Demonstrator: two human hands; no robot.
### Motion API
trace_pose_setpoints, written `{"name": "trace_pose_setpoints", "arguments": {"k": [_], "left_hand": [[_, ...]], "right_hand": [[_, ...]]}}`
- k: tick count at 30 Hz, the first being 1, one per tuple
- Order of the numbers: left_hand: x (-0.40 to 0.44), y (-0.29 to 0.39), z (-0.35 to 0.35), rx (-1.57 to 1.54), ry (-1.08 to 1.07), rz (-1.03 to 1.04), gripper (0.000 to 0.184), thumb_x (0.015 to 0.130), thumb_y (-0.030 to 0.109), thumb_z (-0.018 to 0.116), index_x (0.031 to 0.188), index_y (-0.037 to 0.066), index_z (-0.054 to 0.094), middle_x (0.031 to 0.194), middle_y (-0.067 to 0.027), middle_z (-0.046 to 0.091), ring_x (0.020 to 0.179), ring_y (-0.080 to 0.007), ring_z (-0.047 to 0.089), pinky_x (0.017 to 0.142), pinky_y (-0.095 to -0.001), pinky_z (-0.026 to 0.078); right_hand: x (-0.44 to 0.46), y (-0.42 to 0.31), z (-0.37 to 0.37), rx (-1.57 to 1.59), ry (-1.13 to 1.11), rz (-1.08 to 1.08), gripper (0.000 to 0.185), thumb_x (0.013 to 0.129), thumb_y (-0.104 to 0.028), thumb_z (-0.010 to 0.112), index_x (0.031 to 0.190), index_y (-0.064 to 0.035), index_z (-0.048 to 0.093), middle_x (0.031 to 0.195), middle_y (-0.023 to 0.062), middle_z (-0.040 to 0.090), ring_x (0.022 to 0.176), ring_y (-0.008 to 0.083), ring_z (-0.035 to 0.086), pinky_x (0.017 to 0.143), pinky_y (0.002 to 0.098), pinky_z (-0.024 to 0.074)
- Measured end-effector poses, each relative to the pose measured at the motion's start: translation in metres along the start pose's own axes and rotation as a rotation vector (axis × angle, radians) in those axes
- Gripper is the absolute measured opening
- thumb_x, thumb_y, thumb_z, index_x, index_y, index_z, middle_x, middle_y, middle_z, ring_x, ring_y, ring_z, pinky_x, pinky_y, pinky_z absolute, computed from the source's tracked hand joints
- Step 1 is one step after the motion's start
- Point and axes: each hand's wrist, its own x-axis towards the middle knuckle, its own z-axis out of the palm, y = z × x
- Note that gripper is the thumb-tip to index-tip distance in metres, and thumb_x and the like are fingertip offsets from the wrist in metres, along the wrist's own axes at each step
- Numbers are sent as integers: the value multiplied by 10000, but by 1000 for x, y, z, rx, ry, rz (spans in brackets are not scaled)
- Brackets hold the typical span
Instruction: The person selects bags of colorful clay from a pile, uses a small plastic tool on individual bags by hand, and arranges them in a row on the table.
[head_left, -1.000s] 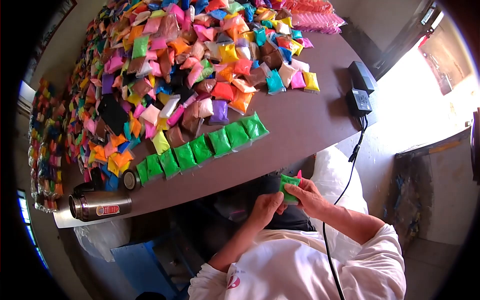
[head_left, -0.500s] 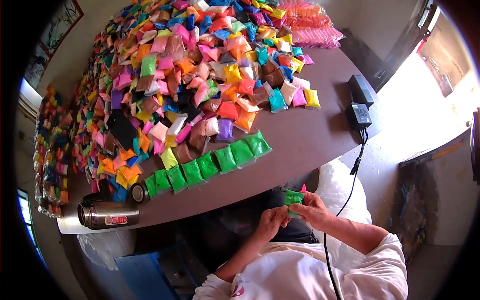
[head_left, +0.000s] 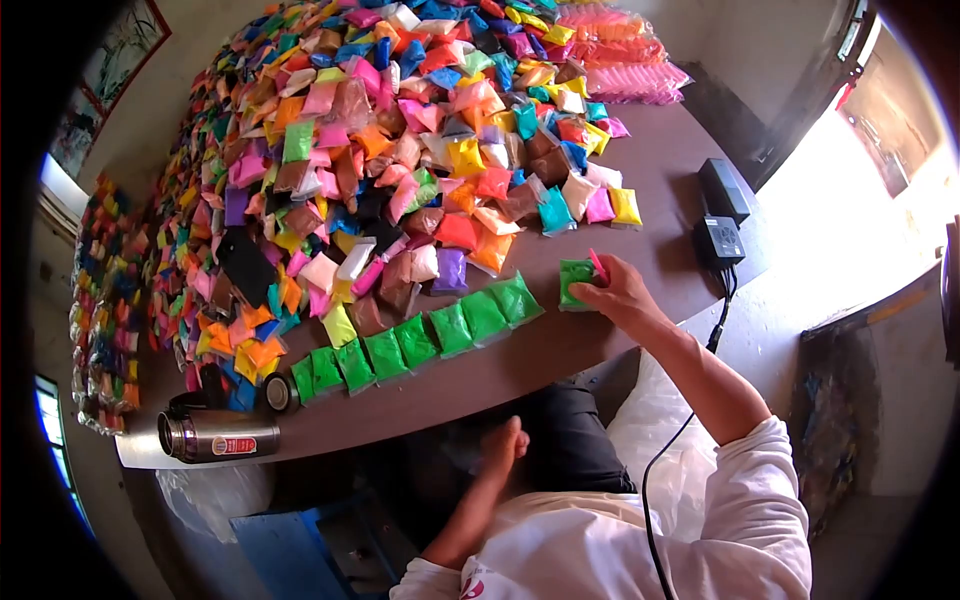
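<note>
My right hand (head_left: 618,290) is over the table, to the right of the green row, its fingers pinching a small green packet (head_left: 576,284). A slim pink object (head_left: 598,264) sticks up between the same fingers; its kind cannot be made out. On the table, a slanting row of several flat green packets (head_left: 417,342) lies edge to edge, the held one a little apart from its right end. Low above my lap is my left hand (head_left: 505,440), fingers curled closed, with nothing seen in it.
A large heap of small colourful packets (head_left: 465,155) covers the table's far and left side, with a black phone-like object (head_left: 245,265) on it. A steel flask (head_left: 218,434) lies at the front left beside its round lid (head_left: 278,390). Black boxes (head_left: 720,242) with a cable (head_left: 668,450) are at right.
My right hand has moved from above my lap up to the table, carrying the green packet and the pink object. My left hand has let go of the packet and dropped back slightly.
</note>
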Motion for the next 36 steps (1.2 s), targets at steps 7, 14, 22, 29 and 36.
{"name": "trace_pose_setpoints", "arguments": {"k": [7, 14, 22, 29, 36], "left_hand": [[4, -35, -51, -238, 334, -219, 383, 853, 390, 561, 616, 96, 495, 600, -66, 540, 489, -146, 487, 492, -272, 375], [40, -86, -74, 284, 424, -90, 326, 843, 359, 551, 678, 80, 573, 609, -67, 542, 595, -173, 554, 562, -319, 438], [14, -29, -44, -66, 325, -191, 314, 875, 350, 515, 792, 56, 587, 766, -93, 590, 680, -183, 581, 587, -340, 467], [-3, -57, -73, -186, 76, -273, 376, 939, 381, 411, 1071, 46, 518, 1010, -110, 584, 869, -226, 593, 708, -391, 508], [1, 5, -36, 9, 63, -262, 473, 988, 395, 322, 1272, 48, 472, 1199, -129, 574, 1007, -263, 600, 798, -443, 535]], "right_hand": [[30, -6, 14, -352, -152, -52, 491, 690, -310, 743, 1046, -15, 578, 821, 131, 623, 750, 253, 602, 693, 363, 471], [30, -19, 16, -430, -103, -136, 527, 689, -317, 737, 1110, -48, 569, 813, 104, 627, 771, 251, 622, 687, 369, 487], [68, -2, 3, -319, 377, -256, 277, 911, -266, 504, 818, -15, 577, 726, 230, 586, 708, 410, 591, 597, 440, 461], [122, 14, -58, -492, 586, -104, 310, 821, -356, 625, 984, -92, 625, 895, 148, 605, 841, 319, 595, 703, 424, 456], [152, 1, -13, -509, 545, -236, 438, 769, -403, 671, 1081, -102, 610, 996, 135, 593, 924, 311, 601, 760, 427, 478]]}}
